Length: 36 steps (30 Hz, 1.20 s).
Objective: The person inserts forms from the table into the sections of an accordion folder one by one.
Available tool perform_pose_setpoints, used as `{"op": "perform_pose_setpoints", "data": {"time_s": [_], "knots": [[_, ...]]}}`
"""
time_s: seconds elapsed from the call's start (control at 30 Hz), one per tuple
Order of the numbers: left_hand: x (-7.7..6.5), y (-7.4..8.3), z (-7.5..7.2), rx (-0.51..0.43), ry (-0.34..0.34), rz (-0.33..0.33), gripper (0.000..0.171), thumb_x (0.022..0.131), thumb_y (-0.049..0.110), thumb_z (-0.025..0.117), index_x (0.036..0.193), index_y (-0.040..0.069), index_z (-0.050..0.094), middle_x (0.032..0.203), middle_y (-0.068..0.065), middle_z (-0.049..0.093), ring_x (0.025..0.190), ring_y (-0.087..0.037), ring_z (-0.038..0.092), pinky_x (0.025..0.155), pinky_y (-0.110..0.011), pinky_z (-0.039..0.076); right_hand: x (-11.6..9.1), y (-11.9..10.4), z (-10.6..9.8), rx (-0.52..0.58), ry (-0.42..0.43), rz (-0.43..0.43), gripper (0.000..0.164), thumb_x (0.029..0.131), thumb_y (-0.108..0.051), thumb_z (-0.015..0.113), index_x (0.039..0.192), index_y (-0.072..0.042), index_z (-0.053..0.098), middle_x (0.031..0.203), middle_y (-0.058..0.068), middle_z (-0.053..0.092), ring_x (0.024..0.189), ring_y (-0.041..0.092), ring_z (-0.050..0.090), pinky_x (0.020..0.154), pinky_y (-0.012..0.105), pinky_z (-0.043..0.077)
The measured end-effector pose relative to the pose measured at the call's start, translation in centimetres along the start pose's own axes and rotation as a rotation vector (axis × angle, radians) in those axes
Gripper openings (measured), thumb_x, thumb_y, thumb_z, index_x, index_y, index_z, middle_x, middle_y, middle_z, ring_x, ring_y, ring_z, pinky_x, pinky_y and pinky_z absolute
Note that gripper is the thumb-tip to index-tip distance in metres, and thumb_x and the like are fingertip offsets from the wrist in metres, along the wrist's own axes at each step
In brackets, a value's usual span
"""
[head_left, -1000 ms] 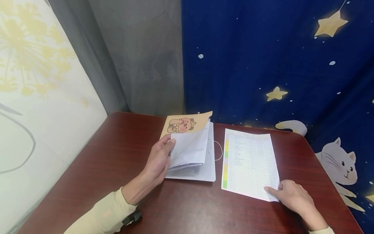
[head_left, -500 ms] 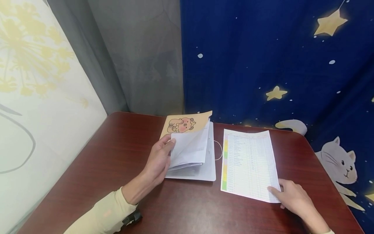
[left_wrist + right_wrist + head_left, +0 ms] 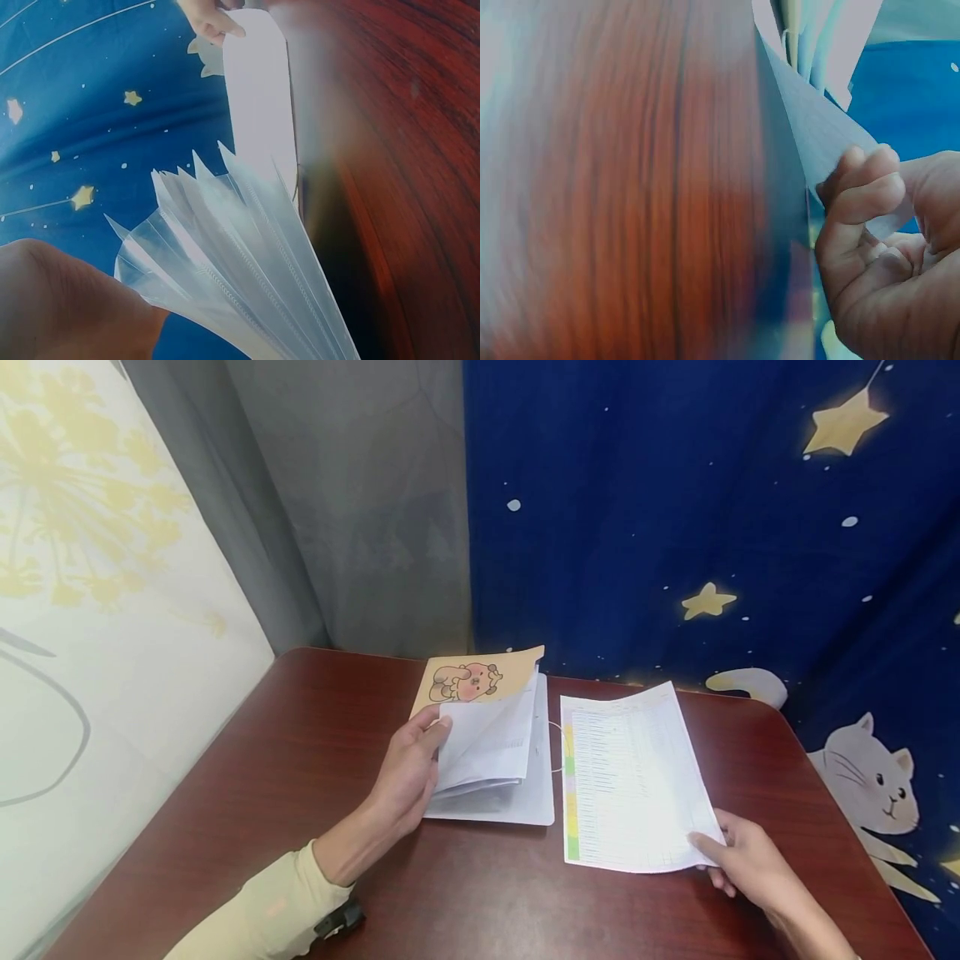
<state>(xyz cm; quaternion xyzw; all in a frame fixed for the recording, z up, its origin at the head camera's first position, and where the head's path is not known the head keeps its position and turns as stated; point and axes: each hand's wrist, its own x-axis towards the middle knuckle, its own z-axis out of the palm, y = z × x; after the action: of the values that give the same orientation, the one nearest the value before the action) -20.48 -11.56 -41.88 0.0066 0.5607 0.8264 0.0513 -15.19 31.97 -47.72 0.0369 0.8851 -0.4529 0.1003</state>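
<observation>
My left hand [image 3: 401, 768] grips the left side of an expanding file [image 3: 483, 752] and holds it partly spread, thumb on top of white leaves. Its tan cover [image 3: 442, 681] carries a cartoon animal and lies folded back. In the left wrist view, several translucent pockets [image 3: 225, 240] fan out. To the right, my right hand [image 3: 750, 860] pinches a printed sheet [image 3: 630, 785] by its lower right corner, thumb above and fingers beneath. That sheet has a table of lines with coloured blocks down its left edge. In the right wrist view it appears raised off the table, fingers curled against its edge.
A thin elastic cord [image 3: 556, 745] loops out from the file's right edge, partly behind the sheet. Everything rests over a dark red wooden table [image 3: 480, 885]. A blue star-patterned curtain [image 3: 600, 527] and a grey curtain [image 3: 360, 527] hang behind the table's far edge.
The printed sheet has lifted and shifted left toward the file, its upper right corner rising. My right hand's fingers have moved under its corner. The left hand and the file stay put.
</observation>
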Motion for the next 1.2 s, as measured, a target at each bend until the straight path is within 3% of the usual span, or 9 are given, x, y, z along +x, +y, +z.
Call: {"op": "perform_pose_setpoints", "data": {"time_s": [0.13,0.27,0.43,0.57,0.67,0.97,1.2], "knots": [[-0.1,0.1,0.0,0.004,0.005,-0.004,0.036,0.113,0.015,0.043,0.145,0.003,0.055,0.142,-0.003,0.049,0.138,-0.015,0.04,0.125,-0.037,0.025,0.2,-0.1,0.0,0.16,-0.014,0.027,0.045,0.106,-0.012,0.061,0.139,0.016,0.047,0.067,0.0,0.058,0.049,0.007,0.048,0.042,0.024,0.045],[-0.2,0.1,0.0,0.004,0.008,-0.002,0.036,0.113,0.015,0.044,0.144,0.003,0.055,0.141,-0.003,0.049,0.137,-0.015,0.04,0.124,-0.037,0.026,0.3,-0.1,-0.3,0.258,0.024,0.046,0.046,0.107,-0.014,0.061,0.14,0.015,0.046,0.069,-0.001,0.06,0.051,0.006,0.047,0.043,0.023,0.044],[-0.1,0.1,0.0,0.0,0.003,-0.005,0.036,0.113,0.015,0.043,0.145,0.004,0.054,0.142,-0.003,0.05,0.137,-0.014,0.041,0.124,-0.036,0.027,0.3,0.0,-0.6,0.385,0.074,0.045,0.032,0.107,-0.015,0.063,0.13,0.005,0.053,0.069,-0.001,0.06,0.051,0.007,0.048,0.044,0.025,0.043],[-0.2,0.0,-0.1,0.001,0.004,-0.005,0.036,0.113,0.016,0.043,0.144,0.004,0.054,0.142,-0.003,0.05,0.136,-0.014,0.042,0.123,-0.035,0.028,0.2,0.2,-0.6,0.515,0.062,0.0,0.011,0.107,-0.014,0.061,0.117,-0.009,0.062,0.067,-0.004,0.058,0.051,0.007,0.047,0.044,0.034,0.028],[-0.2,0.0,-0.1,0.002,0.006,-0.002,0.036,0.113,0.015,0.043,0.144,0.004,0.055,0.142,-0.004,0.05,0.136,-0.015,0.043,0.122,-0.035,0.029,0.1,0.3,-0.6,0.594,0.019,-0.036,0.008,0.109,-0.013,0.058,0.113,-0.014,0.066,0.067,-0.006,0.058,0.052,0.006,0.046,0.051,0.04,0.02],[-0.2,-0.2,-0.2,-0.007,-0.009,0.004,0.036,0.113,0.014,0.042,0.145,0.003,0.054,0.144,-0.003,0.049,0.137,-0.014,0.042,0.122,-0.035,0.03,0.3,-0.8,0.2,0.676,-0.083,-0.124,0.017,0.111,-0.01,0.051,0.116,-0.014,0.066,0.065,-0.01,0.058,0.05,0.008,0.036,0.051,0.04,0.012],[-0.1,-0.2,-0.2,-0.014,-0.025,0.015,0.036,0.113,0.014,0.041,0.145,0.003,0.054,0.144,-0.003,0.048,0.14,-0.014,0.04,0.125,-0.037,0.026,0.5,-1.7,0.8,0.72,-0.112,-0.15,0.018,0.111,-0.009,0.049,0.117,-0.013,0.066,0.066,-0.01,0.059,0.053,0.011,0.033,0.052,0.04,0.011]]}}
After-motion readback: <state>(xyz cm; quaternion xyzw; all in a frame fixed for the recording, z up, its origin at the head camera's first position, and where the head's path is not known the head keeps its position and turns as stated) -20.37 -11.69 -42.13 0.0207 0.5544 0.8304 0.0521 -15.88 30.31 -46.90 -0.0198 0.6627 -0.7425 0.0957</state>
